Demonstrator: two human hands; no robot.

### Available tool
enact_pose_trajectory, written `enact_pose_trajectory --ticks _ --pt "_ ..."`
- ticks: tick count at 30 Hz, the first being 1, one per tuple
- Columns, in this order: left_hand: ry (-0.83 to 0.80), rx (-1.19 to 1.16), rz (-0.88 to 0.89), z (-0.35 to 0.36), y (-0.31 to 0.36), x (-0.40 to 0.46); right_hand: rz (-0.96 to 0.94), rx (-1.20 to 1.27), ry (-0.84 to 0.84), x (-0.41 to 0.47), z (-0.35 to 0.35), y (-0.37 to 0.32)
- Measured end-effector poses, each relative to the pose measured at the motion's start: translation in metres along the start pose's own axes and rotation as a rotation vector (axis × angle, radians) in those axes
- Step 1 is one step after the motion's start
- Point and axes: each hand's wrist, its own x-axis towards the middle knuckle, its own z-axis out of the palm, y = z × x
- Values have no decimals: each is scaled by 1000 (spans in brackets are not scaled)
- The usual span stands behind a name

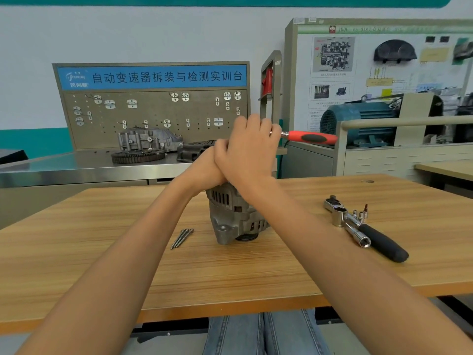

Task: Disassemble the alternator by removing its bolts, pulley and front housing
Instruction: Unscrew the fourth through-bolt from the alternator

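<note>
Alternator [234, 213] on table [102, 226] — directly beneath right hand [249, 152] grip.

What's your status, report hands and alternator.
Right hand grips red-handled tool; left hand steadies alternator top. Long bolts already out on table. Nothing blocking.

A blue banner [151, 77] across the top of the far pegboard [153, 116] is showing white Chinese characters reading "自动变速器拆装与检测实训台". At its left end a small white logo [76, 79] is sitting, too blurred to read. On the right, the display board [384, 73] is carrying a green header strip [378, 29] and captions that are staying illegible.
</note>
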Motion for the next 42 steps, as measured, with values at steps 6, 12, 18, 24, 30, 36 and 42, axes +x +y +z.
enact_pose_trajectory --ticks 6,12,18,24,30,36,42 --pt "-29 -43 -25 2 1 0 26 440 -27 13 0 6" --pt "-116 -70 -28 1 6 -3 307 1339 -282 29 -4 14" --pt "-138 -80 -9 -4 5 -5 482 1855 -418 36 -5 20" --pt "1 -82 -33 1 0 -3 112 722 -126 16 -2 10" --pt "77 -24 -19 4 0 -1 -43 194 -42 11 -8 2" --pt "-84 -88 6 4 5 -6 242 1123 -284 29 -8 20" --pt "-124 -129 -14 0 5 -6 330 1578 -511 39 -3 28"
